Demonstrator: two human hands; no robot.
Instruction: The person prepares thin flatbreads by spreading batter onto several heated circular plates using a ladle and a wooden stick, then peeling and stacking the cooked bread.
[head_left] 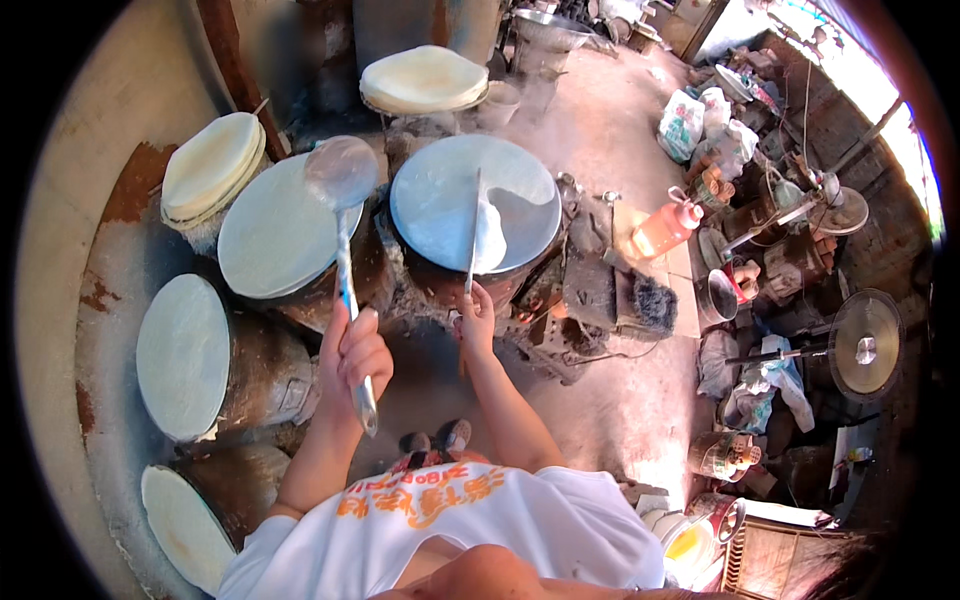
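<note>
My left hand [360, 350] is closed round the handle of a large metal ladle [342, 172]. Its round bowl is raised over a pale round flatbread sheet [275, 230] on the griddle at the left. My right hand [475, 314] grips the near end of a long, thin spreader [476, 215]. This tool reaches across the round griddle [535, 225] in front of me. Against its right side lies a thick heap of white batter [489, 240]. A thin pale layer covers the griddle's left part, while a darker grey patch shows at the right.
Stacks of pale round sheets stand at the far left [212, 165] and back [424, 80]. More round griddles with pale tops line the left, one nearby [183, 357]. At right are a pink bottle [667, 226], a dark brush-like pad [648, 303], plastic bags [683, 125] and clutter.
</note>
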